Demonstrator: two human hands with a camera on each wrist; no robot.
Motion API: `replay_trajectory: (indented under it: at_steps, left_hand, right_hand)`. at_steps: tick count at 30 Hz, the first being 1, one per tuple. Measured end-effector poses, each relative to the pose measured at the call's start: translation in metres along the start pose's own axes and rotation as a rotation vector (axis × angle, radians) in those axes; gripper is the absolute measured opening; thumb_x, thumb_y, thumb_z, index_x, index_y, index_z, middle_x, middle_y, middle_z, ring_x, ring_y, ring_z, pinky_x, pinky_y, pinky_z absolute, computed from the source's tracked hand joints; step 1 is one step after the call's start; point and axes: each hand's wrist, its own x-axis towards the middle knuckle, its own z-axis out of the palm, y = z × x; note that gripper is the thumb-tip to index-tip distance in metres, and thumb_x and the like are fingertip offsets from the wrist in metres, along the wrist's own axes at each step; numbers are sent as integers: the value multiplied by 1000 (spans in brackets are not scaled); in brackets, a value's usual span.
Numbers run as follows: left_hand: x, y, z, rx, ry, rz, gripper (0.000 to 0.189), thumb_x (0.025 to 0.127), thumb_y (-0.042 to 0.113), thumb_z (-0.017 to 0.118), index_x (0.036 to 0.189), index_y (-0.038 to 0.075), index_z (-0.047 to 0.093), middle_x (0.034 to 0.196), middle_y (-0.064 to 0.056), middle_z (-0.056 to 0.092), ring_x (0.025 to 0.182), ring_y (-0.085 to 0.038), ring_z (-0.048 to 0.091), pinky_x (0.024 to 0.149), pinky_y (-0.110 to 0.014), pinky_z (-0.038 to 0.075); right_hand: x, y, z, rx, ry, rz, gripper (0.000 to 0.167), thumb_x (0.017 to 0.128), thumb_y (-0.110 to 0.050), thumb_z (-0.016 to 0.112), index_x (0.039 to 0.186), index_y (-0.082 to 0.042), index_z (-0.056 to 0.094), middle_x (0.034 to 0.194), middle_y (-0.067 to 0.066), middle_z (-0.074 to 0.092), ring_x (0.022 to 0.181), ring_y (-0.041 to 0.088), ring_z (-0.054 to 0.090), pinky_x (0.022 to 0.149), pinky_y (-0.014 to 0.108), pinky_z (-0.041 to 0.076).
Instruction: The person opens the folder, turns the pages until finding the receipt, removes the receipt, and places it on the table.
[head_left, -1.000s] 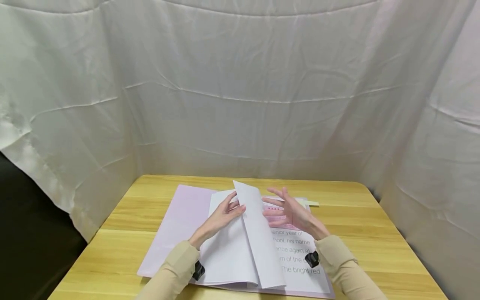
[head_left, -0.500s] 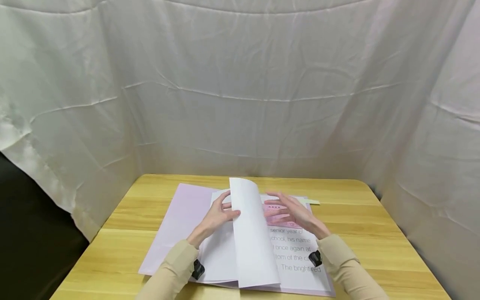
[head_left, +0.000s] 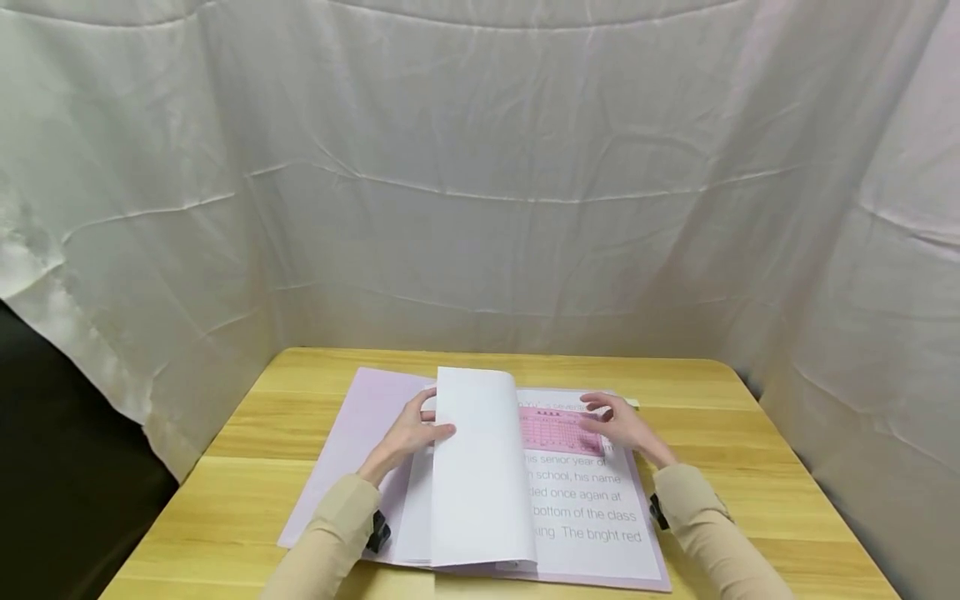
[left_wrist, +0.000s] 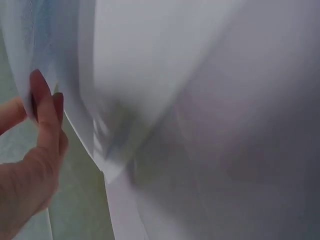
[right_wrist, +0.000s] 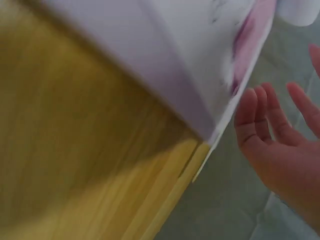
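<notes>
A lilac folder (head_left: 330, 467) lies open, with white pages inside. My left hand (head_left: 408, 433) pinches the free edge of one white page (head_left: 480, 467) between thumb and fingers. That page stands lifted and curves over toward the left, as the left wrist view also shows at the fingers (left_wrist: 47, 117). Large print fills the right-hand page (head_left: 592, 542), and a pink printed card with a grid (head_left: 543, 429) lies across its upper part. Over the card's right end is my right hand (head_left: 618, 421), fingers loosely bent and apart, gripping nothing in the right wrist view.
The folder rests on a wooden table (head_left: 750, 467). A pale yellow strip (head_left: 633, 402) sticks out past the folder's upper right edge. Grey-white cloth (head_left: 480, 208) hangs behind the table and along both sides.
My left hand has drawn the lifted page leftward, uncovering more print and more of the pink card. My right hand has shifted right, to the card's right end.
</notes>
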Motion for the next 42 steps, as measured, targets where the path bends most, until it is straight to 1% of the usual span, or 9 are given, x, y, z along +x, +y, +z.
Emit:
replay_trajectory:
  at_steps: [8, 13, 18, 21, 24, 28, 32, 37, 42]
  left_hand:
    - [-1, -12, -7, 364, 116, 83, 71, 85, 4, 72, 148, 0, 39, 101, -21, 60, 86, -26, 59, 70, -35, 54]
    - [-2, -17, -6, 451, 125, 126, 40, 86, -1, 67, 125, 3, 62, 113, -24, 65, 92, -28, 61, 70, -33, 51]
    - [-3, -22, -4, 471, 102, 112, 31, 87, -4, 61, 118, 0, 68, 110, -20, 66, 74, -20, 51, 62, -28, 44]
    - [-2, -25, -3, 494, 96, 100, 32, 87, -7, 59, 117, -4, 67, 97, -17, 63, 66, -15, 41, 59, -25, 39]
    - [0, -27, -3, 517, 91, 92, 33, 86, -9, 57, 118, -7, 66, 101, -19, 65, 66, -17, 44, 61, -27, 43]
    - [0, -27, -1, 529, 87, 61, 31, 88, 1, 65, 118, -7, 65, 122, -26, 65, 93, -30, 62, 83, -45, 56]
    - [0, -28, 1, 555, 62, 30, 50, 83, 20, 82, 120, -7, 63, 128, -27, 62, 115, -38, 60, 101, -53, 51]
    - [1, -27, 4, 639, 32, 30, 72, 71, 29, 92, 124, -7, 60, 121, -25, 60, 111, -36, 56, 101, -53, 51]
    - [0, -29, 5, 705, 32, 27, 76, 67, 32, 94, 125, -5, 60, 123, -25, 51, 107, -34, 48, 96, -51, 48]
  right_hand:
    - [0, 15, -2, -83, -55, 14, 71, 82, -18, 81, 141, 3, 50, 137, 31, 53, 92, 21, 57, 76, 28, 46]
    - [0, 19, 0, -92, -98, 14, 73, 80, -17, 82, 141, 4, 49, 137, 30, 52, 96, 24, 57, 78, 29, 47]
    - [1, 21, 2, -137, -86, 11, 75, 77, -18, 84, 140, 3, 50, 135, 28, 54, 96, 23, 58, 78, 28, 47]
    - [2, 21, 3, -158, -81, -6, 75, 76, -16, 85, 139, 5, 51, 133, 29, 55, 98, 27, 59, 82, 35, 50]
    - [4, 21, 4, -173, -70, -15, 74, 75, -15, 86, 137, 6, 52, 130, 28, 56, 107, 36, 59, 94, 51, 51]
    - [5, 21, 5, -192, -59, -20, 73, 74, -14, 87, 136, 8, 53, 128, 28, 57, 120, 45, 54, 106, 63, 43]
    - [7, 21, 5, -205, -53, -17, 72, 73, -14, 88, 132, 11, 55, 128, 30, 57, 122, 48, 52, 109, 64, 41]
    - [8, 21, 6, -206, -56, 12, 72, 72, -15, 88, 131, 11, 55, 128, 30, 55, 123, 48, 52, 110, 64, 40]
    - [9, 21, 8, -195, -45, 43, 69, 72, -13, 88, 129, 10, 57, 125, 27, 54, 119, 45, 53, 109, 63, 40]
